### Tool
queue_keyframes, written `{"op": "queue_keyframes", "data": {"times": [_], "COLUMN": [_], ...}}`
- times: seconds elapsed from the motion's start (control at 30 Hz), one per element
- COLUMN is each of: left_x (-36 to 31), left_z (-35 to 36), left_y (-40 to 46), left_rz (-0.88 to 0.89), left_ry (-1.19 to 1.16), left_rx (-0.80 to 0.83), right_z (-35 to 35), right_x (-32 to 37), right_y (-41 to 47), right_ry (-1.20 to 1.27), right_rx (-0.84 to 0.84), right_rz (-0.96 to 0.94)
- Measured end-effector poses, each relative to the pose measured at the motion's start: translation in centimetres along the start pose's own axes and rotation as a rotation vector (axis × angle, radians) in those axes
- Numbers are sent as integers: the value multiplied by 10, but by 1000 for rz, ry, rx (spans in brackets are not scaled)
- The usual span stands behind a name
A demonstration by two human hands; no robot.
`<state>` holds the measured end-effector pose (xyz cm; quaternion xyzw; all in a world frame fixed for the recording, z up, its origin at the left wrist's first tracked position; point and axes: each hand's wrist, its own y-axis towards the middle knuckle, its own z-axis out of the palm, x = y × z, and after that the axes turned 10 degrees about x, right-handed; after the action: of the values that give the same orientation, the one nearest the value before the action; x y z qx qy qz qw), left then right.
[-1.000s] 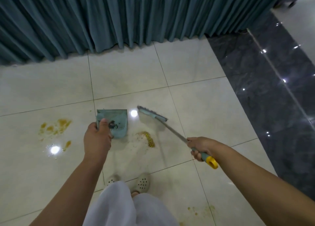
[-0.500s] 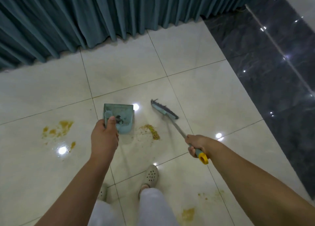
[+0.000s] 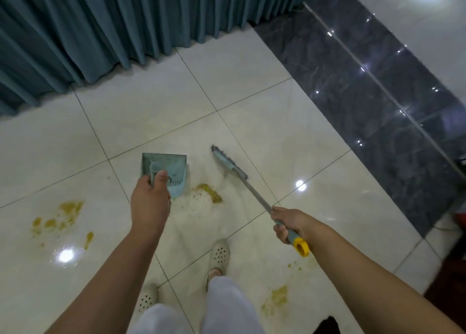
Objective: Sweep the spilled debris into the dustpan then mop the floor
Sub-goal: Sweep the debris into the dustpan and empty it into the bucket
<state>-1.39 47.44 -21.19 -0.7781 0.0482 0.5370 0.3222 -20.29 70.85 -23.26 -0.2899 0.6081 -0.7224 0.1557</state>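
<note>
1. Change over the last second: the view has tilted so more floor near the feet shows. The broom head, earlier close beside the dustpan, now stands further off to the right, with the small ochre pile lying between pan lip and bristles. Reads as a wind-up for a stroke leftward into the pan.
2. Left hand: fingers curled round the dustpan handle, thumb on top; pan lip seems to be at the floor, facing the pile.
3. Right hand: fingers wrapped around the broom shaft just above its yellow end cap.
4. Debris left: a larger smeared patch well left of the pan, another patch near the right foot, and specks below the cap. Sweeping looks far from done; mopping not begun.
5. Room: open pale tile ahead and right of the broom. Curtain hem bounds the far side; dark tile border runs along the right. The shoe sits just behind the pile, so a backswing is cramped.
</note>
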Motion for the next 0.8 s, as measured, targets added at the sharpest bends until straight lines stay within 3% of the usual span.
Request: {"op": "queue_keyframes", "data": {"times": [0.33,0.8], "left_x": [11,45], "left_z": [-37,-158], "left_y": [-18,-24], "left_rz": [-11,9], "left_ry": [-32,-74], "left_rx": [6,-11], "right_z": [-8,190], "right_x": [-26,-115], "right_y": [20,26], "right_ry": [226,195], "right_rx": [-54,59], "right_rz": [19,101]}}
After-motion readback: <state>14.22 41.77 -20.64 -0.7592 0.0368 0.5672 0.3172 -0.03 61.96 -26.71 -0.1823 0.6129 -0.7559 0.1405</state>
